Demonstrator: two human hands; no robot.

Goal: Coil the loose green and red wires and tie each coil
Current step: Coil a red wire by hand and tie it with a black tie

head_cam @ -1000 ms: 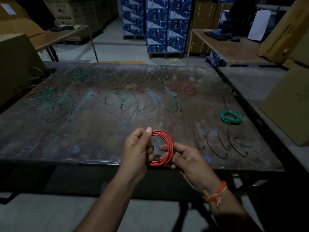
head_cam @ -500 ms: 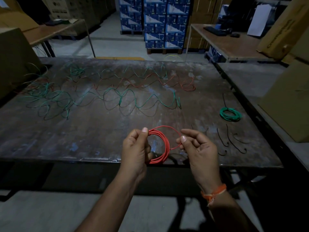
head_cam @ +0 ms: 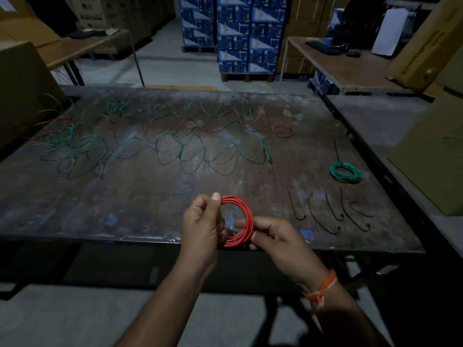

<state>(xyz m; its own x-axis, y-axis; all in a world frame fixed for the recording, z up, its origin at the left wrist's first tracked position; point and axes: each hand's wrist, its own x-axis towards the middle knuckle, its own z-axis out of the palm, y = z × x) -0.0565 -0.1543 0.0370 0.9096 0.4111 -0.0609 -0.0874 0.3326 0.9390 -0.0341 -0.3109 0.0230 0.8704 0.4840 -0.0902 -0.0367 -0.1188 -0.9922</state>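
Observation:
A red wire coil (head_cam: 246, 216) is held upright over the front edge of the dark metal table (head_cam: 140, 196). My left hand (head_cam: 203, 226) pinches its left side between thumb and fingers. My right hand (head_cam: 278, 236) grips its right lower side. A tied green coil (head_cam: 346, 172) lies flat at the right. Several black ties (head_cam: 328, 211) lie in front of it. Loose green wire (head_cam: 175, 151) and loose red wire (head_cam: 250, 123) snake across the middle and back of the table, tangled at the far left.
Cardboard boxes stand at the right (head_cam: 433, 151) and the left (head_cam: 22, 91) of the table. Behind it are a wooden desk (head_cam: 350, 68) and stacked blue cartons (head_cam: 245, 33).
My right hand, which held a strand out to the right half a second ago, has come back down onto the coil's right side. The coil is now closed up in both hands.

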